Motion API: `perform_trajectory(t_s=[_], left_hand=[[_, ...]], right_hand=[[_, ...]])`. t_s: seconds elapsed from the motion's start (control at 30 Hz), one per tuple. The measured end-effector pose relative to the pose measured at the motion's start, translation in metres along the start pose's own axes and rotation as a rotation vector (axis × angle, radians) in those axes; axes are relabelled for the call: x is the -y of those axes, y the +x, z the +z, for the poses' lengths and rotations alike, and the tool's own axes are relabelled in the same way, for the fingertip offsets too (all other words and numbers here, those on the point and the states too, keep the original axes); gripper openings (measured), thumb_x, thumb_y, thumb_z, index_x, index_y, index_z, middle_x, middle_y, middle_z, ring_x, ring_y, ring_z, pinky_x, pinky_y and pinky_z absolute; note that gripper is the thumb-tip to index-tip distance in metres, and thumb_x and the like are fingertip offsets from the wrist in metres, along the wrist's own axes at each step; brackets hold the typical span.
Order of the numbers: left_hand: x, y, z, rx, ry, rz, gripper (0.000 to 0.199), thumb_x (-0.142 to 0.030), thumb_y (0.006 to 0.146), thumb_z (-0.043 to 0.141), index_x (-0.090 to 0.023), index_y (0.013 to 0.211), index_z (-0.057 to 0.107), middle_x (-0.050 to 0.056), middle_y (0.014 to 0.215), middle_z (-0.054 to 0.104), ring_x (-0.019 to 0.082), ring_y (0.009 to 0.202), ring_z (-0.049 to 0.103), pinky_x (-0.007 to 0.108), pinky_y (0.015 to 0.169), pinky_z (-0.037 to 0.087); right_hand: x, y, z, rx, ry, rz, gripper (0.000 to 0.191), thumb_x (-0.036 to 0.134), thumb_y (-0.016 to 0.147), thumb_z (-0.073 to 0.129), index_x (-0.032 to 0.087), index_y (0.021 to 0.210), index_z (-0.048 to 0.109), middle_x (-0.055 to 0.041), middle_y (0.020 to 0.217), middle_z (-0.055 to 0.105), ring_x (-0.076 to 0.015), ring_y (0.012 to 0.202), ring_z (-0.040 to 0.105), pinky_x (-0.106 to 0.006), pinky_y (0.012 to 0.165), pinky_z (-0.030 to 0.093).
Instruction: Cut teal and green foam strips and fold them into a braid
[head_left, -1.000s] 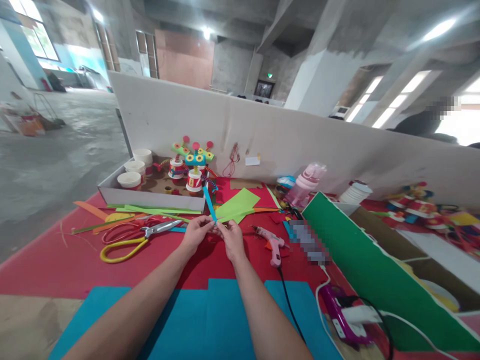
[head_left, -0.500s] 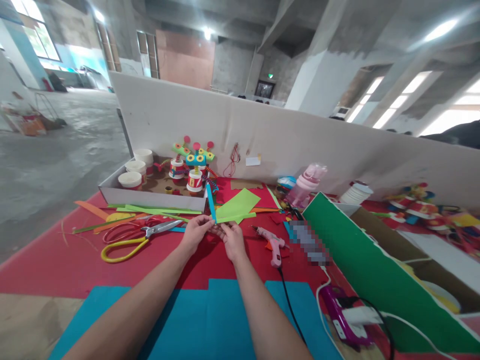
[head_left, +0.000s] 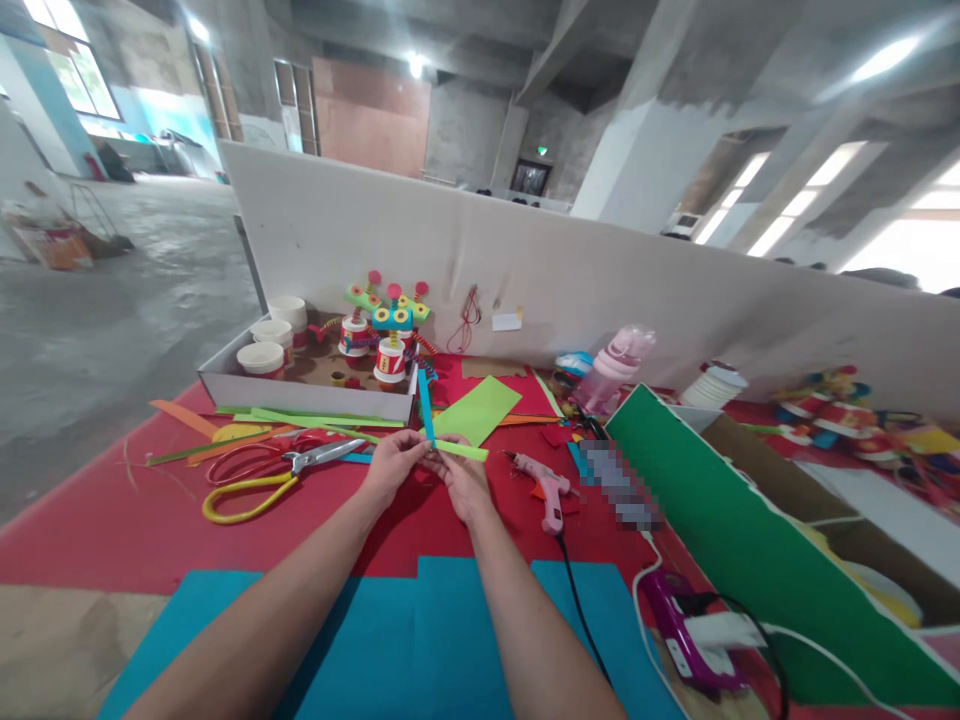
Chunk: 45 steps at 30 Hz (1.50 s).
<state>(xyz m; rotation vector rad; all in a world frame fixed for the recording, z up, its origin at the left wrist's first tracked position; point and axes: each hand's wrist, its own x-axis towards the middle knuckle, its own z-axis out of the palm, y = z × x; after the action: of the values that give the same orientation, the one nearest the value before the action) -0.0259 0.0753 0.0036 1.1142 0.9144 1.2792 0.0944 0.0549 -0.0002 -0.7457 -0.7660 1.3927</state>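
Near the middle of the red table surface (head_left: pixel 150 520), my left hand (head_left: pixel 395 462) pinches the lower end of a blue paper strip (head_left: pixel 426 405), which stands up from the fingers. Close beside it, my right hand (head_left: pixel 463 478) is closed at the same spot, where a light green strip (head_left: pixel 463 451) crosses the blue one and points right. The fingertips of both hands nearly meet, and the exact join is too small to make out. Behind them lies a light green paper sheet (head_left: pixel 484 408). Scissors (head_left: pixel 251 498) with red and yellow handles lie left of my left hand.
A pink glue gun (head_left: pixel 546 488) lies right of my hands. A white-edged tray (head_left: pixel 300 394) holds cups and paper figures at the back left. Blue sheets (head_left: pixel 367 650) are in front; a green panel (head_left: pixel 735 550), purple power strip (head_left: pixel 679 635) and pink bottle (head_left: pixel 615 370) stand right.
The light green strip has swung from pointing slightly upward to slightly downward at its right end, over my right hand. The blue strip has tilted slightly. Both hands have barely moved.
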Motion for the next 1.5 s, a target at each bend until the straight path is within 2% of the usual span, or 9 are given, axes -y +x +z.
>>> perform_trajectory(t_s=[0.27, 0.43, 0.6, 0.7, 0.87, 1.0, 1.1, 1.23, 1.5], left_hand=[[0.0026, -0.0014, 0.001, -0.016, -0.057, 0.018, 0.03, -0.034, 0.054, 0.082, -0.014, 0.067, 0.063, 0.001, 0.062, 0.064, 0.011, 0.055, 0.057, 0.023, 0.054, 0.046], [0.0029, -0.0021, 0.0012, -0.033, -0.064, -0.019, 0.028, -0.035, 0.057, 0.08, -0.014, 0.068, 0.064, 0.001, 0.061, 0.065, 0.011, 0.054, 0.057, 0.023, 0.054, 0.045], [0.0, -0.0026, 0.0018, -0.024, -0.038, -0.032, 0.023, -0.031, 0.06, 0.077, -0.014, 0.07, 0.065, 0.002, 0.064, 0.066, 0.013, 0.058, 0.059, 0.025, 0.058, 0.045], [-0.0001, -0.0023, 0.0024, 0.044, -0.035, 0.008, 0.023, -0.031, 0.062, 0.076, -0.014, 0.067, 0.061, 0.001, 0.064, 0.064, 0.012, 0.06, 0.058, 0.024, 0.059, 0.045], [0.0019, -0.0009, 0.0013, -0.031, 0.016, 0.009, 0.027, -0.035, 0.062, 0.076, -0.014, 0.063, 0.059, 0.0, 0.059, 0.062, 0.012, 0.057, 0.056, 0.023, 0.057, 0.044], [0.0001, -0.0006, 0.0003, 0.008, -0.004, 0.014, 0.026, -0.036, 0.061, 0.076, -0.015, 0.067, 0.062, 0.001, 0.063, 0.064, 0.014, 0.06, 0.059, 0.026, 0.06, 0.046], [-0.001, -0.0006, 0.0008, 0.015, -0.019, 0.032, 0.028, -0.037, 0.061, 0.076, -0.016, 0.064, 0.058, -0.001, 0.06, 0.061, 0.012, 0.057, 0.056, 0.024, 0.057, 0.044], [0.0014, -0.0001, 0.0011, -0.031, -0.004, 0.063, 0.032, -0.038, 0.062, 0.076, -0.017, 0.058, 0.052, -0.004, 0.053, 0.053, 0.009, 0.052, 0.05, 0.021, 0.052, 0.039], [0.0034, -0.0001, 0.0004, -0.042, -0.011, 0.051, 0.032, -0.038, 0.063, 0.075, -0.017, 0.058, 0.052, -0.003, 0.054, 0.055, 0.009, 0.052, 0.049, 0.021, 0.052, 0.038]], right_hand=[[0.0014, -0.0011, 0.0022, -0.029, -0.068, 0.022, 0.033, 0.032, 0.062, 0.079, 0.017, 0.086, 0.064, 0.0, 0.074, 0.07, -0.0129, 0.064, 0.065, -0.032, 0.071, 0.058], [0.0, 0.0004, 0.0021, -0.047, -0.089, 0.01, 0.033, 0.033, 0.061, 0.078, 0.015, 0.085, 0.065, -0.0014, 0.074, 0.07, -0.0141, 0.063, 0.066, -0.034, 0.071, 0.058], [-0.0027, 0.0025, 0.0021, -0.125, -0.077, -0.054, 0.029, 0.033, 0.063, 0.077, 0.017, 0.079, 0.061, 0.0025, 0.064, 0.065, -0.0122, 0.059, 0.064, -0.03, 0.066, 0.058], [-0.0021, 0.0014, 0.0037, -0.112, -0.066, -0.072, 0.029, 0.034, 0.065, 0.076, 0.018, 0.079, 0.057, 0.003, 0.065, 0.065, -0.0125, 0.057, 0.064, -0.031, 0.064, 0.059], [0.0, -0.0012, 0.0054, -0.063, -0.11, -0.059, 0.027, 0.033, 0.064, 0.075, 0.018, 0.078, 0.057, 0.0023, 0.07, 0.066, -0.0131, 0.061, 0.065, -0.031, 0.068, 0.058], [0.0004, -0.0014, 0.0055, -0.04, -0.129, -0.053, 0.027, 0.032, 0.062, 0.077, 0.017, 0.078, 0.06, 0.0022, 0.074, 0.067, -0.013, 0.064, 0.065, -0.03, 0.071, 0.058], [-0.0004, -0.0008, 0.0052, -0.017, -0.14, -0.043, 0.028, 0.033, 0.063, 0.076, 0.017, 0.08, 0.062, 0.0016, 0.073, 0.067, -0.0137, 0.064, 0.066, -0.031, 0.071, 0.057], [-0.0029, 0.0001, 0.0039, -0.03, -0.134, -0.034, 0.026, 0.033, 0.064, 0.076, 0.016, 0.078, 0.062, 0.0016, 0.069, 0.067, -0.0138, 0.064, 0.065, -0.032, 0.071, 0.058], [-0.0065, 0.0022, 0.0019, -0.087, -0.061, -0.001, 0.029, 0.033, 0.059, 0.08, 0.016, 0.07, 0.059, 0.0025, 0.062, 0.064, -0.0134, 0.061, 0.065, -0.032, 0.07, 0.059]])
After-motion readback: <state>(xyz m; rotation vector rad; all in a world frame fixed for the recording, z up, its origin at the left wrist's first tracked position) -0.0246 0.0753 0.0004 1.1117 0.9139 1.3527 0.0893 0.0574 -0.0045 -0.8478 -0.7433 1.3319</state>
